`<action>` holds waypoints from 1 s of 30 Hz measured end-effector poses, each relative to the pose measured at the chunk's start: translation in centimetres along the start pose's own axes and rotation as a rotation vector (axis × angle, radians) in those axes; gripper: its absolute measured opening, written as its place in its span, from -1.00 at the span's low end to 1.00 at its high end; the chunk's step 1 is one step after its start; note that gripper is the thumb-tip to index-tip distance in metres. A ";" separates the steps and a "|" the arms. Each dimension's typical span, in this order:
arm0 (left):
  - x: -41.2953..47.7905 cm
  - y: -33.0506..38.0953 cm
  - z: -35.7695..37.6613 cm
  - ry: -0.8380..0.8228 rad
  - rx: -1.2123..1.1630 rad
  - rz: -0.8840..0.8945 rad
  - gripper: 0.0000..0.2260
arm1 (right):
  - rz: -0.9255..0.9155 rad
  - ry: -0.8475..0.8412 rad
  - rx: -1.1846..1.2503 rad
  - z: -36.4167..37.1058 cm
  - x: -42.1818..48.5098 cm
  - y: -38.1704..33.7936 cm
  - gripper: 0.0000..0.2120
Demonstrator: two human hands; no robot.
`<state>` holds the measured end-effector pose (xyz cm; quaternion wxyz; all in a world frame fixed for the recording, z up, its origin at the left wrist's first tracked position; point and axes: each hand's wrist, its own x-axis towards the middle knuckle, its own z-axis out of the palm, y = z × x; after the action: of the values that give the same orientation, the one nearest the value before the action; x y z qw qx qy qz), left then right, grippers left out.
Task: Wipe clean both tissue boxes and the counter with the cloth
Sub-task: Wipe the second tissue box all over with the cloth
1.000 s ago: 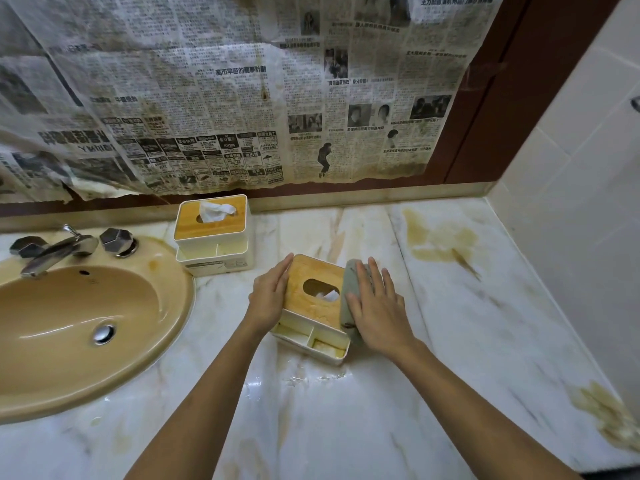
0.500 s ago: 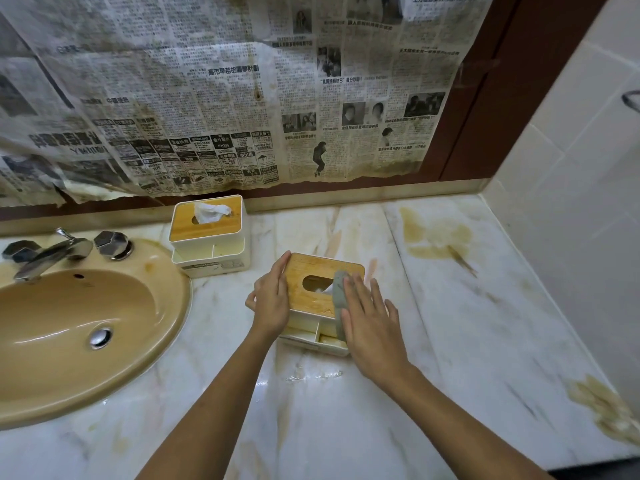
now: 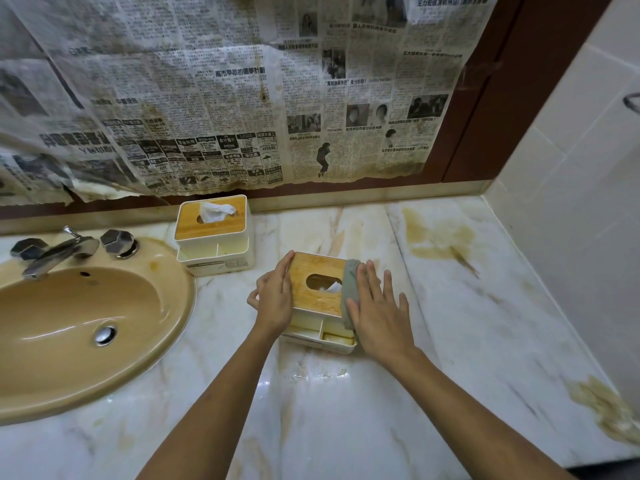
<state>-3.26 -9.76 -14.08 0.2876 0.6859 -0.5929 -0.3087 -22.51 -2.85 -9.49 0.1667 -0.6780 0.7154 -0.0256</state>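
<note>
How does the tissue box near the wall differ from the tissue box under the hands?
The far tissue box has a tissue standing up out of its slot; the near tissue box holds its tissue low in the opening. The far tissue box stands untouched by the sink; the left hand steadies the near tissue box and the right hand presses the cloth on its right edge. Both have wooden lids and white bodies with front compartments.

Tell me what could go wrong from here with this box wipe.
1. The cloth under the right hand sits beside the lid opening; it might drag or dampen the tissue inside.
2. The near tissue box is only braced by the left hand on a wet-looking counter, so it could slide.
</note>
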 end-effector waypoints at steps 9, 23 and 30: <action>0.1 0.0 -0.8 -0.059 0.018 0.021 -0.63 | -0.003 0.086 0.041 -2.2 6.9 1.4 -0.66; -1.7 0.3 -5.0 -0.284 0.123 0.182 0.12 | 0.034 0.048 0.811 -3.4 5.3 4.1 -0.76; -1.1 0.3 -5.5 -0.020 0.131 0.175 -0.13 | 0.047 0.082 0.692 -3.4 2.2 4.3 -0.72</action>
<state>0.68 -8.53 -10.23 0.2622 0.6459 -0.6720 -0.2498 -27.60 -5.33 -7.90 0.3583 -0.5632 0.6858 -0.2901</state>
